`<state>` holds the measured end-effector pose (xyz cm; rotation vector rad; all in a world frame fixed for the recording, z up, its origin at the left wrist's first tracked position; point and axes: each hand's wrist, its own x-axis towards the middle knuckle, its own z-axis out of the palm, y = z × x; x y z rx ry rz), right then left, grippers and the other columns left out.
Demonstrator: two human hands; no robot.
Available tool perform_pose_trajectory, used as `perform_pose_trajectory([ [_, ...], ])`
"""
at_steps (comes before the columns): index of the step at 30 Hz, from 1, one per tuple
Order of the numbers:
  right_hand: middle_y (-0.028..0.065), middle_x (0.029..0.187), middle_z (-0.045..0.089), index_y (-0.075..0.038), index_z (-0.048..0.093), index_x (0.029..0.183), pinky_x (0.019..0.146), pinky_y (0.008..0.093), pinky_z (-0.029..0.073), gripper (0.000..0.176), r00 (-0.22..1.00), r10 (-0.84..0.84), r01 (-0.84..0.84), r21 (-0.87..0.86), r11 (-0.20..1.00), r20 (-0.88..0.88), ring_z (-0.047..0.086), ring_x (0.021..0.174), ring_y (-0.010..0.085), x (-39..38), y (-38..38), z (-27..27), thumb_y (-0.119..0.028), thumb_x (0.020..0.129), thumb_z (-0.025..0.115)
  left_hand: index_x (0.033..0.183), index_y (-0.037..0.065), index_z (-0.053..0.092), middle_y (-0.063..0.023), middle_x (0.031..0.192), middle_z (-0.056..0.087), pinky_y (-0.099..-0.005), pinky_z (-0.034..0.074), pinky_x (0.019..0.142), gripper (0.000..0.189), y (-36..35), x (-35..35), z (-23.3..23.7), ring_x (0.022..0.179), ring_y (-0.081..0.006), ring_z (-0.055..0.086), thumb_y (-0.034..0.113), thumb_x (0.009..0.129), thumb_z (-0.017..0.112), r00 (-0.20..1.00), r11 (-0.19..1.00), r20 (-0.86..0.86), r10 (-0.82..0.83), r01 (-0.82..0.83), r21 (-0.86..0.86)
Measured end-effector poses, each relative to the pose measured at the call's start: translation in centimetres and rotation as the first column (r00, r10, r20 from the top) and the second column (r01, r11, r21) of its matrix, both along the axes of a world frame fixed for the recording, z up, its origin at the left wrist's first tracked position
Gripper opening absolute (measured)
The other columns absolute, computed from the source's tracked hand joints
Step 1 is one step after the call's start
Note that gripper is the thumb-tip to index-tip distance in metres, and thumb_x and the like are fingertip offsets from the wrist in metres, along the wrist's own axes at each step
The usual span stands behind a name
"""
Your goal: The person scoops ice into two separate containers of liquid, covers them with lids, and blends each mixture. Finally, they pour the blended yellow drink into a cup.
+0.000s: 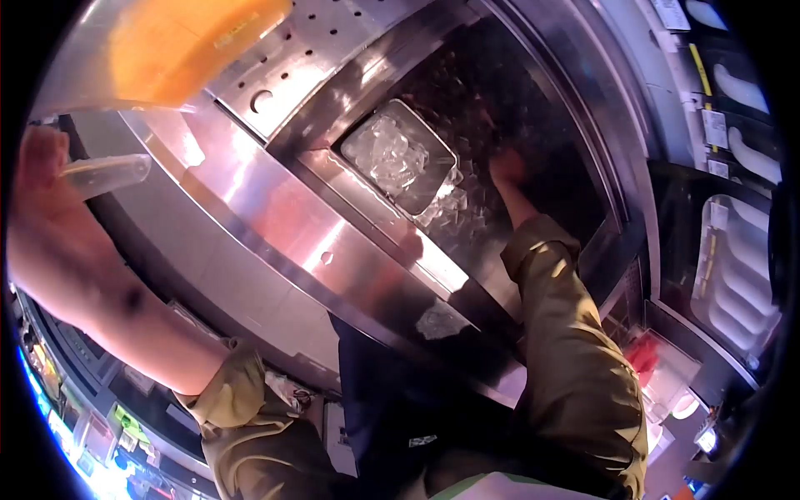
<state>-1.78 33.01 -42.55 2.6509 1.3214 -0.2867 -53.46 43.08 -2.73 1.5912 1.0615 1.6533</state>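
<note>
At far left, a person's left hand (42, 171) is closed around the end of a clear plastic cylinder (112, 173), in which no contents can be made out; just above and to the right of that hand is a translucent container (179, 50) with orange inside, its link to the cylinder, if any, impossible to tell; between the hands, a steel ledge (279, 225) runs beside a steel-walled bin (537, 96); within the bin, to the left of the right hand, sits a rounded rectangular tub (435, 177) holding clear ice (390, 154), with loose ice (454, 215) scattered outside its rim, on the side toward that hand.

The right hand (508, 167) reaches into the bin's shadow, near the loose pieces and apart from the tub; whether its fingers are open or gripping anything cannot be told; farther right of it are white moulded trays (737, 279).

Ice is in the tub, judged a stage partly or wholly done, while pieces lie outside it; how much remains to be done is not shown.
</note>
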Motion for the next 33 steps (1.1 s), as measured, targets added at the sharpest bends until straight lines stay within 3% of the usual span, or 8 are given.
perform_pose_trajectory([
  [4, 0.0188, 0.08, 0.065, -0.011, 0.066, 0.097, 0.072, 0.0443, 0.051, 0.029, 0.911, 0.378, -0.39, 0.041, 0.92, 0.166, 0.063, 0.081, 0.0336, -5.2, -0.4, -3.8, -0.028, 0.074, 0.061, 0.062, 0.017, 0.039, 0.0034, 0.055, 0.029, -0.0253, 0.029, 0.06, 0.031, -1.0, 6.9, 1.5, 0.054, -0.0081, 0.029, 0.035, 0.08, 0.057, 0.923, 0.938, -0.179, 0.34, -0.345, 0.003],
  [8, 0.0174, 0.082, 0.065, -0.011, 0.065, 0.102, 0.072, 0.0373, 0.05, 0.029, 0.809, 0.405, -0.365, 0.176, 0.914, -0.425, 0.064, 0.081, 0.0277, -7.5, 0.4, -2.9, -0.023, 0.075, 0.061, 0.065, 0.008, 0.05, -0.0008, 0.062, 0.042, -0.0253, 0.032, 0.065, 0.021, -1.2, 4.4, 0.3, 0.062, -0.0098, 0.038, 0.015, 0.084, 0.055, 0.96, 0.96, 0.034, 0.277, -0.275, -0.055],
  [11, 0.0052, 0.068, 0.058, -0.008, 0.061, 0.108, 0.057, 0.0284, 0.044, 0.026, 0.222, -0.007, 0.039, 0.002, 0.999, -0.975, 0.054, 0.061, 0.013, -0.6, 0.2, -14.6, -0.011, 0.084, 0.051, 0.058, 0.011, 0.048, -0.0032, 0.056, 0.043, -0.024, 0.03, 0.057, 0.028, -1.2, 6.5, 1.2, 0.055, -0.0092, 0.036, 0.015, 0.083, 0.058, 0.914, 0.915, 0.076, 0.398, -0.39, -0.101],
  [14, 0.0002, 0.064, 0.052, -0.004, 0.06, 0.103, 0.05, 0.0235, 0.037, 0.022, 0.462, 0.09, -0.315, -0.069, 0.947, -0.882, 0.045, 0.055, 0.0073, -3.7, 1.4, 2.1, -0.007, 0.088, 0.044, 0.057, 0.012, 0.047, -0.0022, 0.055, 0.044, -0.0233, 0.029, 0.056, 0.029, -1.6, 6.6, 1.4, 0.054, -0.0095, 0.036, 0.014, 0.083, 0.06, 0.935, 0.934, 0.072, 0.348, -0.339, -0.114],
  [16, -0.0005, 0.067, 0.052, -0.003, 0.058, 0.101, 0.049, 0.0222, 0.035, 0.021, 0.354, 0.18, -0.363, 0.042, 0.931, -0.918, 0.043, 0.056, 0.0062, -3.2, 0.0, 4.3, -0.007, 0.089, 0.043, 0.062, 0.011, 0.048, -0.0017, 0.057, 0.047, -0.0228, 0.029, 0.053, 0.026, -1.6, 6.3, 1.6, 0.053, -0.0088, 0.038, 0.015, 0.083, 0.062, 0.956, 0.952, 0.068, 0.286, -0.274, -0.138],
  [20, -0.0001, 0.072, 0.051, -0.003, 0.054, 0.1, 0.05, 0.0225, 0.032, 0.017, -0.122, -0.329, 0.309, -0.351, 0.884, -0.937, 0.043, 0.057, 0.0082, -6.3, -1.1, 14.4, -0.01, 0.086, 0.047, 0.077, 0.008, 0.053, 0.0006, 0.063, 0.047, -0.0222, 0.031, 0.056, 0.015, -2.5, 7.1, 2.6, 0.057, -0.0081, 0.04, 0.018, 0.083, 0.064, 0.928, 0.896, 0.034, 0.37, -0.347, -0.275],
  [32, 0.0032, 0.073, 0.051, 0.005, 0.051, 0.106, 0.053, 0.0205, 0.032, 0.028, -0.113, -0.071, 0.256, -0.098, 0.962, -0.991, 0.042, 0.057, 0.0089, -4.9, -3.9, 42.5, -0.015, 0.086, 0.049, 0.082, 0.0, 0.056, -0.0034, 0.077, 0.06, -0.0217, 0.039, 0.062, 0.012, -2.7, 6.2, 3.7, 0.067, -0.0067, 0.05, 0.006, 0.08, 0.067, 0.976, 0.927, 0.051, 0.214, -0.186, -0.325],
  [33, 0.0045, 0.069, 0.049, 0.007, 0.051, 0.101, 0.05, 0.0204, 0.031, 0.026, 0.096, -0.031, 0.313, 0.001, 0.95, -0.995, 0.041, 0.054, 0.0093, -6.0, -3.5, 46.3, -0.014, 0.084, 0.05, 0.082, 0.0, 0.056, -0.0029, 0.076, 0.059, -0.0211, 0.039, 0.064, 0.012, -2.8, 6.3, 4.0, 0.068, -0.0065, 0.05, 0.005, 0.079, 0.067, 0.976, 0.922, 0.064, 0.208, -0.174, -0.345],
])
